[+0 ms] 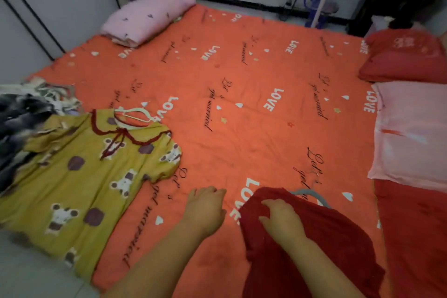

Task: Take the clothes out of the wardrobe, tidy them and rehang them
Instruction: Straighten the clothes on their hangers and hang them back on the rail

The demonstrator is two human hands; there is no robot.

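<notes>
Gripping the garment [326, 249], your right hand [283, 221] curls its fingers in. Your left hand [205, 210] lies relaxed, empty, on the bed [242, 75].

All the readable text sits on my bed's orange cover [254, 133]: "LOVE" in white block capitals, repeated from near edge to far edge, and black cursive lines reading "Let's get married". One "LOVE" at the near edge lies partly under the dark red garment [302, 249]. White marks on the red pillow [406, 55], right edge, are illegible.
</notes>
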